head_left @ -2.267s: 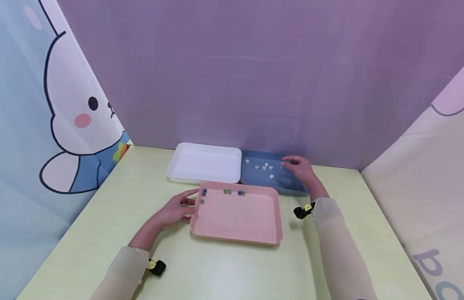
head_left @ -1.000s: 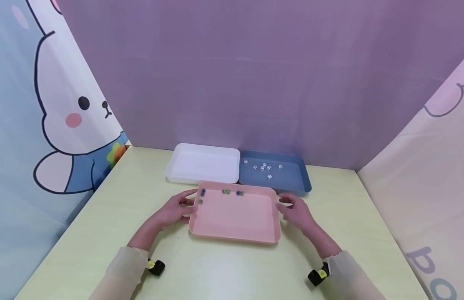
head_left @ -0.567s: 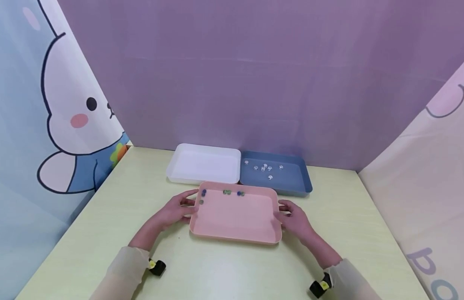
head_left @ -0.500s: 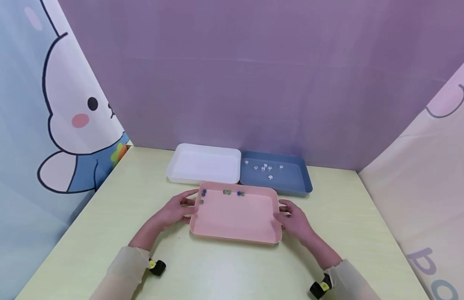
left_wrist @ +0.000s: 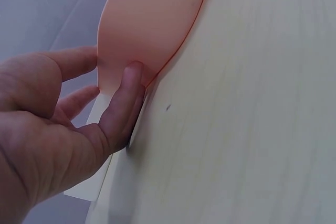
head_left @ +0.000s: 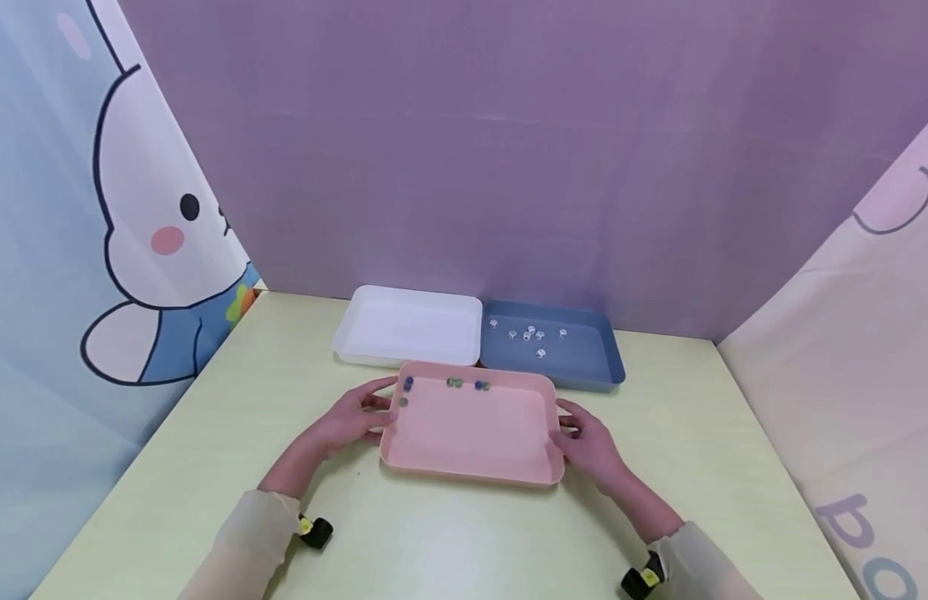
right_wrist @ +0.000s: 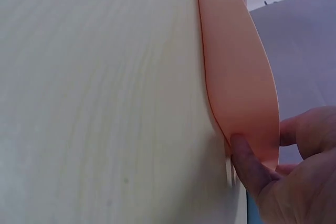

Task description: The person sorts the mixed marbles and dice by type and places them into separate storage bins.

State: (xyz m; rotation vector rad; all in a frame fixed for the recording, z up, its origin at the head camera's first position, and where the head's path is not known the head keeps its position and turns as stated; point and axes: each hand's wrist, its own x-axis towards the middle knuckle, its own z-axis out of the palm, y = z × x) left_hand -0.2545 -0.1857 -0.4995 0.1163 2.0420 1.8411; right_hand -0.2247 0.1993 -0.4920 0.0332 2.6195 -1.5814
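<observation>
A pink tray [head_left: 473, 429] lies on the table, with my hands at its two short sides. My left hand [head_left: 353, 421] holds its left side; the left wrist view shows fingers against the outer wall and others at the rim. On the right side, my right hand [head_left: 589, 442] grips the wall in the same way, one fingertip low on the outside in the right wrist view. Along the tray's far and left edges sit several small round beads, blue ones [head_left: 408, 383] and green ones [head_left: 454, 383].
Behind the pink tray stand a white tray [head_left: 411, 327], bare inside, and a blue tray [head_left: 584, 362] holding several small white dice [head_left: 540, 353]. The two touch side by side, near a purple backdrop [head_left: 464, 167]. Printed cloths hang left and right of the table [head_left: 448, 542].
My right hand has come back from over the blue tray to the right side of the pink tray and taken hold there. My left hand has stayed on the left side.
</observation>
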